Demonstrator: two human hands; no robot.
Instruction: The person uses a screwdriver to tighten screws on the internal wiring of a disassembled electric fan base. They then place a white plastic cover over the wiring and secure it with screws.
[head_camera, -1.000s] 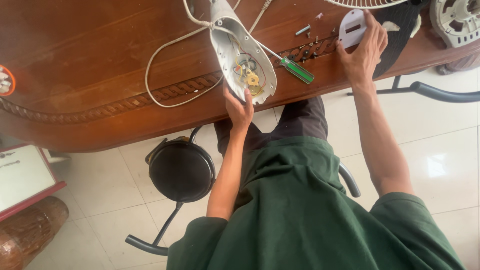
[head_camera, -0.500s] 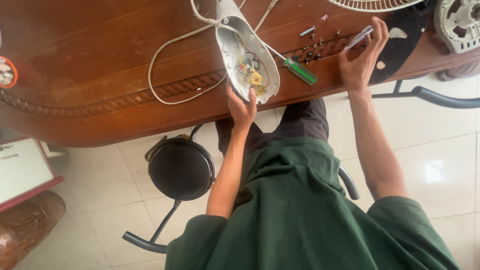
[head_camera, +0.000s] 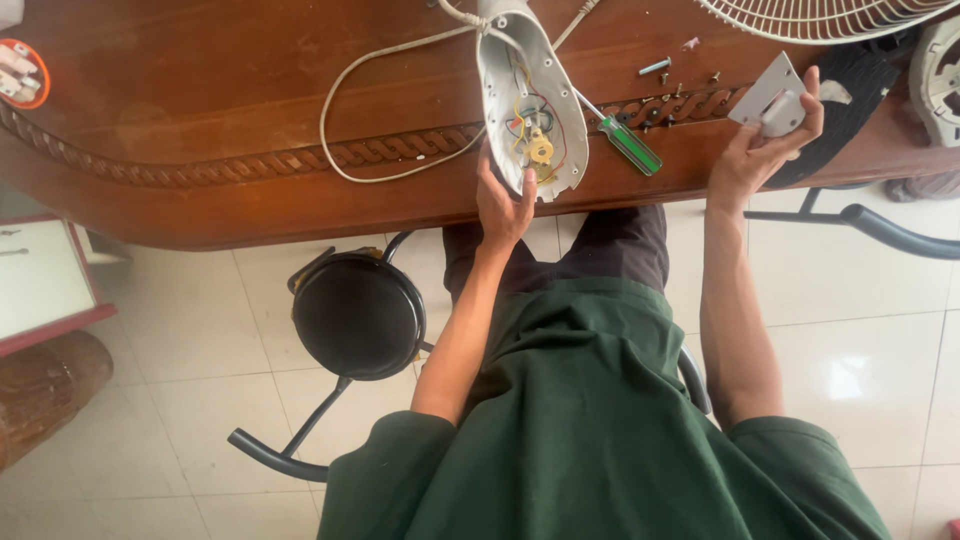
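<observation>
left hand (head_camera: 503, 205): fingers gripping open housing (head_camera: 530, 95) at near worktop (head_camera: 200, 110) edge
right hand (head_camera: 765, 140): fingers pinching grey cover (head_camera: 768, 92), lifted right
step: probably mid-teardown, wiring exposed
next: likely needs screwdriver (head_camera: 628, 145)

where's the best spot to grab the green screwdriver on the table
Probably the green handle, coming from the table's near edge on the right hand side. The handle points toward the person and lies clear, while the thin shaft runs up under the open white housing.
</observation>
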